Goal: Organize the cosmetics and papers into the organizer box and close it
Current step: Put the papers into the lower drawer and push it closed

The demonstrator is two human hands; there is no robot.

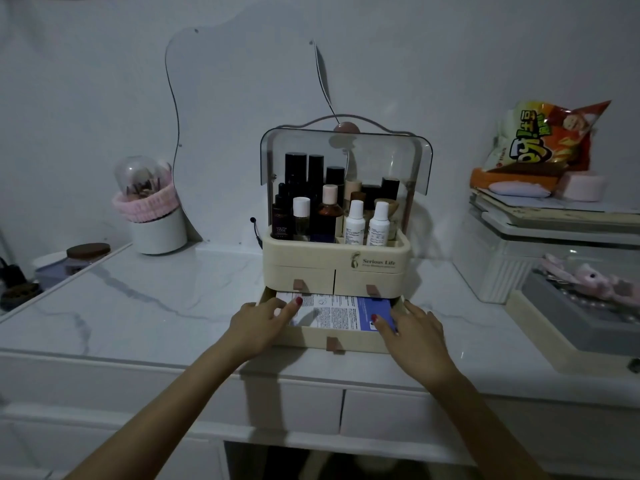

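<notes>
Head view, papers (332,311) in open drawer (311,336), under both flat-fingered grips, holding nothing

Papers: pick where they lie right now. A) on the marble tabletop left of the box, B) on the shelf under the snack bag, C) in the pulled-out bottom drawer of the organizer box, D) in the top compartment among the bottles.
C: the papers lie flat inside the open bottom drawer of the organizer box, with the left hand and right hand resting on them.
</notes>
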